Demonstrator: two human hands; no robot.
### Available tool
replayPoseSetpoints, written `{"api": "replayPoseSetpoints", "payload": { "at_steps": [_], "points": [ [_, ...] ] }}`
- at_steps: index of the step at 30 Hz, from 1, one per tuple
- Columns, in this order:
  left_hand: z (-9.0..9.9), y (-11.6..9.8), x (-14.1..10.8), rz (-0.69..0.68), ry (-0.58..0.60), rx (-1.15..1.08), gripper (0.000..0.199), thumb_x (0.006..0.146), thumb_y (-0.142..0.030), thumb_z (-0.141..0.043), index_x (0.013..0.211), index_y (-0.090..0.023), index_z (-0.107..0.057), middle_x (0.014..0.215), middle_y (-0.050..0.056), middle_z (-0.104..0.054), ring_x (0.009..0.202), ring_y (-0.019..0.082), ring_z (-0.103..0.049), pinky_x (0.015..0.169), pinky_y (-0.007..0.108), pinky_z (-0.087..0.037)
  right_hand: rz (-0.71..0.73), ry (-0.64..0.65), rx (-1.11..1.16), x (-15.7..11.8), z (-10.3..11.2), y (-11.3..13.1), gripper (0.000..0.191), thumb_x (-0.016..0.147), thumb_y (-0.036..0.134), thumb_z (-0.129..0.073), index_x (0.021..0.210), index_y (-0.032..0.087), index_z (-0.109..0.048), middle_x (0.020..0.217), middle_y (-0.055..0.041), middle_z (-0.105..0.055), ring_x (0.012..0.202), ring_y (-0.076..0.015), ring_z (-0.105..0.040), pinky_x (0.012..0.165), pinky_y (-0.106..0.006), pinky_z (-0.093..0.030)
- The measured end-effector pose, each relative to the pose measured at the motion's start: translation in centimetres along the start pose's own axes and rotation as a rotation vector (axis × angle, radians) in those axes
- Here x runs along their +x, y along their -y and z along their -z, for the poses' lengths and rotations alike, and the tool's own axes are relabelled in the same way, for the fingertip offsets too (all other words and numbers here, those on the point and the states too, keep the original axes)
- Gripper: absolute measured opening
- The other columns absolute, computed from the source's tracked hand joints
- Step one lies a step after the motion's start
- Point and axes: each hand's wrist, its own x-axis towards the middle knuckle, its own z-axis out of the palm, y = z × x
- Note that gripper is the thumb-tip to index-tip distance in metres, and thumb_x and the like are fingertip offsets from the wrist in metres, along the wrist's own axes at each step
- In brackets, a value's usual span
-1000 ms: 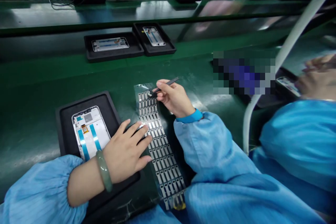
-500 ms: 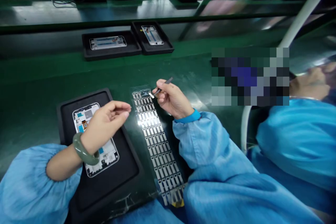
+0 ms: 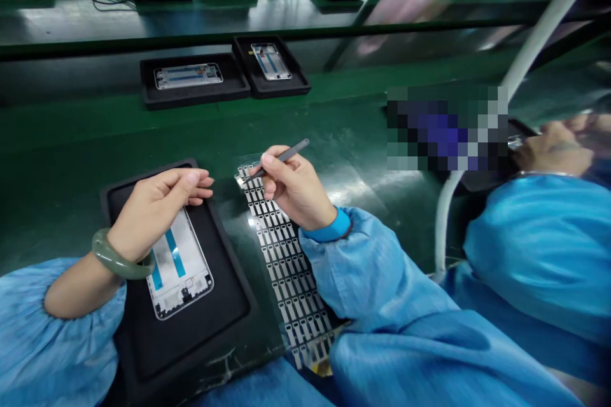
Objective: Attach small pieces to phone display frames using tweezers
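right grip (image 3: 293, 187) closed on tweezers (image 3: 290, 154), left grip (image 3: 157, 206) open, hiding part of a phone frame (image 3: 180, 264)

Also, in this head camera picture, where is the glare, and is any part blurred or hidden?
Head view: bright glare lies on the green workbench beside the right hand and on the upper part of the strip of metal parts; a coarse pixelated patch hides an area at right; the tweezers look fairly sharp.
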Motion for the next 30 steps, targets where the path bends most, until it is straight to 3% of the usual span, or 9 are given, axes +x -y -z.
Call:
{"api": "replayPoseSetpoints", "payload": {
  "at_steps": [3,6,10,15,18,21,24,27,30],
  "points": [
    [-0.5,-0.2,-0.9,0.037,0.095,0.045,0.032,0.078,-0.044,-0.064,0.097,-0.018,-0.065,0.089,0.004,-0.070,0.076,0.012,-0.064,0.066,0.021,-0.052,0.021,0.036,-0.018,-0.7,-1.8,0.0,0.019,0.077,0.031,-0.068,0.079,0.017,-0.055,0.068,0.0028,-0.068,0.040,-0.0017,-0.053,0.040,-0.011,-0.047],
    [-0.9,-0.5,-1.4,0.058,0.093,0.062,0.028,0.077,-0.044,-0.064,0.089,-0.018,-0.065,0.078,0.002,-0.068,0.065,0.010,-0.061,0.056,0.019,-0.049,0.044,0.041,-0.056,-1.2,-2.8,-0.2,0.020,0.076,0.031,-0.069,0.081,0.017,-0.055,0.069,0.0031,-0.067,0.040,-0.0031,-0.054,0.040,-0.014,-0.049],
    [-1.1,-1.1,-1.5,0.050,0.080,0.131,0.026,0.075,-0.044,-0.063,0.079,-0.018,-0.064,0.064,0.000,-0.063,0.055,0.009,-0.056,0.051,0.020,-0.046,0.085,0.071,-0.100,-1.5,-3.1,-0.2,0.019,0.076,0.029,-0.069,0.082,0.017,-0.055,0.069,0.0036,-0.066,0.041,-0.0048,-0.057,0.040,-0.015,-0.050],
    [-0.6,-2.0,-1.9,0.032,0.175,0.358,0.029,0.075,-0.048,-0.058,0.075,-0.019,-0.064,0.058,-0.001,-0.059,0.052,0.011,-0.053,0.049,0.022,-0.044,0.111,0.141,-0.284,-2.1,-3.3,0.5,0.022,0.071,0.026,-0.073,0.081,0.016,-0.057,0.066,0.0034,-0.064,0.044,-0.0068,-0.061,0.043,-0.016,-0.051],
    [0.7,-1.5,-2.6,0.012,0.185,0.475,0.035,0.079,-0.050,-0.053,0.096,-0.022,-0.064,0.070,-0.001,-0.063,0.060,0.013,-0.058,0.055,0.024,-0.047,0.106,0.162,-0.345,-1.9,-3.4,1.2,0.021,0.071,0.028,-0.072,0.079,0.014,-0.058,0.065,0.0025,-0.065,0.044,-0.0068,-0.061,0.043,-0.015,-0.051],
    [3.3,0.2,-2.9,-0.104,0.020,0.677,0.044,0.084,-0.051,-0.048,0.119,-0.025,-0.053,0.091,0.003,-0.065,0.076,0.017,-0.061,0.070,0.031,-0.051,0.103,0.135,-0.300,-0.8,-3.5,1.8,0.021,0.074,0.030,-0.070,0.081,0.014,-0.058,0.067,0.0020,-0.066,0.042,-0.0061,-0.059,0.040,-0.016,-0.051],
    [6.0,2.8,-3.0,-0.333,-0.138,0.960,0.041,0.086,-0.047,-0.046,0.116,-0.020,-0.052,0.105,0.010,-0.062,0.095,0.025,-0.059,0.084,0.041,-0.047,0.079,0.157,-0.255,0.7,-4.5,1.7,0.023,0.074,0.033,-0.070,0.082,0.015,-0.059,0.068,0.0016,-0.066,0.042,-0.0059,-0.058,0.039,-0.016,-0.051],
    [7.6,5.1,-3.1,-0.489,-0.093,1.038,0.033,0.086,-0.041,-0.048,0.112,-0.020,-0.052,0.117,0.012,-0.058,0.114,0.029,-0.051,0.096,0.047,-0.040,0.021,0.213,-0.249,2.1,-6.3,0.5,0.028,0.071,0.038,-0.072,0.078,0.014,-0.059,0.066,0.0017,-0.066,0.042,-0.0061,-0.058,0.041,-0.017,-0.053],
    [7.6,6.2,-3.5,-0.552,-0.081,1.019,0.028,0.085,-0.036,-0.052,0.108,-0.020,-0.054,0.121,0.012,-0.058,0.118,0.027,-0.050,0.100,0.047,-0.038,-0.058,0.242,-0.234,3.2,-7.9,-1.6,0.034,0.066,0.043,-0.073,0.076,0.014,-0.058,0.062,0.0023,-0.064,0.043,-0.0069,-0.059,0.042,-0.017,-0.054]
  ]
}}
